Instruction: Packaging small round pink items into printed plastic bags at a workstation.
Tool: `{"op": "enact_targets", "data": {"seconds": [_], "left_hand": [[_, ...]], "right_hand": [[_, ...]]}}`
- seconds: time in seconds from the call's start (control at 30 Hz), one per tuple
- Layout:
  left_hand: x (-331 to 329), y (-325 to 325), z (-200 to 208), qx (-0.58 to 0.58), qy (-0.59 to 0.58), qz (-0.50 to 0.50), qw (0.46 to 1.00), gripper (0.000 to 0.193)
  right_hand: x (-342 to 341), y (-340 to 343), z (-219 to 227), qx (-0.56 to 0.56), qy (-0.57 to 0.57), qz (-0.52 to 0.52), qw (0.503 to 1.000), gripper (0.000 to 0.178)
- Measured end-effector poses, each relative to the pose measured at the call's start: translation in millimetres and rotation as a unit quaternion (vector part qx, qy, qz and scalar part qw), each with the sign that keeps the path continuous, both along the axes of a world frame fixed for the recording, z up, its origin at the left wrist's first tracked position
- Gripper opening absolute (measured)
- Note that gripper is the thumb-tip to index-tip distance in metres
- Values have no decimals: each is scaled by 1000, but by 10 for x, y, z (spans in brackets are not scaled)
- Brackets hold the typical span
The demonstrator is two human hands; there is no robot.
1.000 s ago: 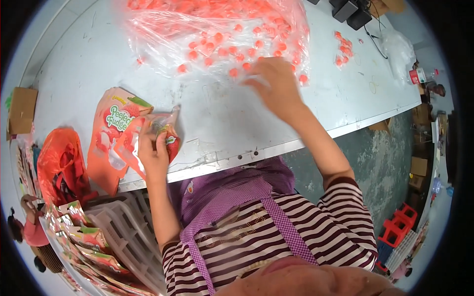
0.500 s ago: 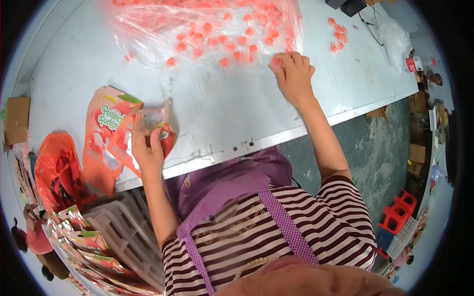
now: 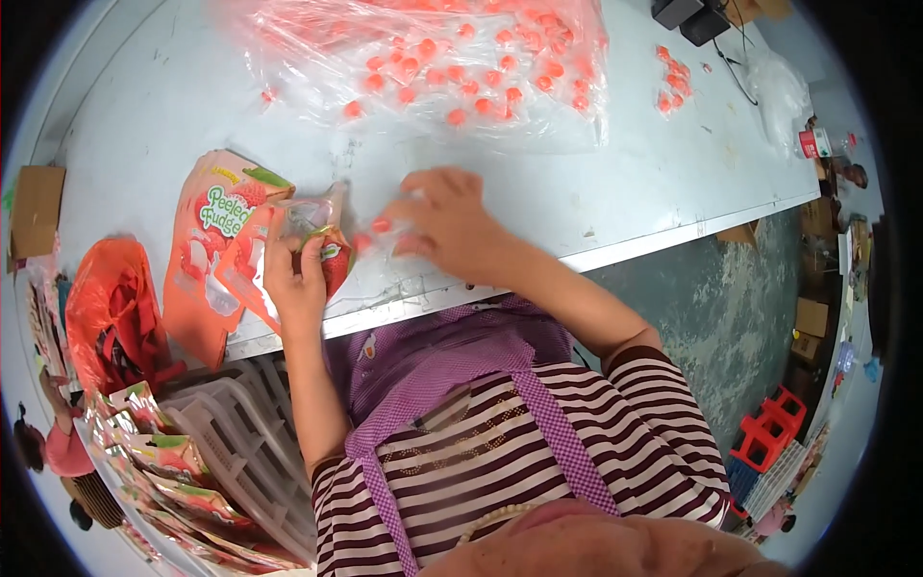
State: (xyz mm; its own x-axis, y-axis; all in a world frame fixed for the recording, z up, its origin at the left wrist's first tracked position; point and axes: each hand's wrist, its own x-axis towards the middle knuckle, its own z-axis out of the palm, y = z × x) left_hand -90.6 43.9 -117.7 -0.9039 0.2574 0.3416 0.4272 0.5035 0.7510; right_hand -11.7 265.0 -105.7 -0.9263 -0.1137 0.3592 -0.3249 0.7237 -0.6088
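Note:
My left hand [image 3: 296, 274] is closed on a printed candy pouch [image 3: 334, 260] with a strawberry picture and a clear upper part, upright at the table's near edge. Under and beside it lie more flat pink pouches [image 3: 207, 207]. To the right of the held pouch is my right hand [image 3: 442, 221], blurred by motion, fingers curled with small red candies [image 3: 382, 226] in clear wrap at the fingertips. Another red candy [image 3: 362, 240] shows between that hand and the pouch; whether it is held is unclear.
Across the far table lies a large clear bag [image 3: 481, 87] of red candies. A small cluster of candies [image 3: 674, 79] sits far right, near black boxes [image 3: 692, 17] with a cable. Filled pouches [image 3: 183, 471] stand in a white crate at lower left, below an orange bag [image 3: 115, 308].
My right hand has come from the edge of the clear bag, leftward and nearer, to beside the held pouch, bringing red candies. My left hand keeps its hold on the pouch.

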Motion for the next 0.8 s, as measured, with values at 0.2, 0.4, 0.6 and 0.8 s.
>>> {"op": "enact_targets", "data": {"seconds": [0.2, 0.4, 0.6, 0.8], "left_hand": [[-38, -40, -13, -28, 38, -15, 999, 13], [-54, -35, -50, -10, 25, -10, 1000, 15], [-55, -26, -35, -11, 40, -11, 999, 15], [-50, -14, -21, -14, 44, -15, 999, 14]], "right_hand": [[-336, 884, -48, 120, 101, -313, 937, 37], [-223, 1042, -35, 87, -72, -266, 957, 39], [-93, 941, -58, 109, 13, -224, 968, 46], [-257, 751, -9, 200, -62, -195, 958, 43]]}}
